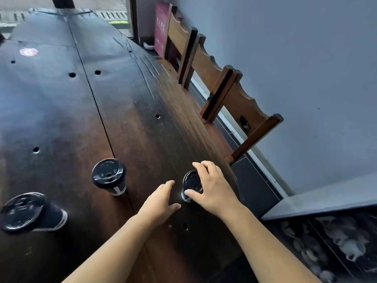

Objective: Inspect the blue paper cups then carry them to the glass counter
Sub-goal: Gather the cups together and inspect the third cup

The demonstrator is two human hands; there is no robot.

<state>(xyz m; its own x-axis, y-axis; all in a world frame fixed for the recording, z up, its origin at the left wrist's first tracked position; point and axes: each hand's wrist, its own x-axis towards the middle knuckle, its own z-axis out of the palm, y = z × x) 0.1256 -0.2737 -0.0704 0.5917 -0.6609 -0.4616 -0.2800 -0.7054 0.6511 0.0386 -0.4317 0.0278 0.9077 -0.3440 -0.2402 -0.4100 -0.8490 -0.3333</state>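
Three dark blue paper cups with black lids stand on a long dark wooden table. My right hand grips the rightmost cup by its lid, thumb on the near side and fingers curled over the far rim. Just to its left my left hand hovers with fingers straight and relaxed, holding nothing and not touching the cup. A second cup stands further left, and a third cup is at the left edge of the view.
Wooden chair backs line the table's right side against a grey wall. A dark red sign leans at the far end. A dark counter with a glass front runs at the lower right. The tabletop has several small holes.
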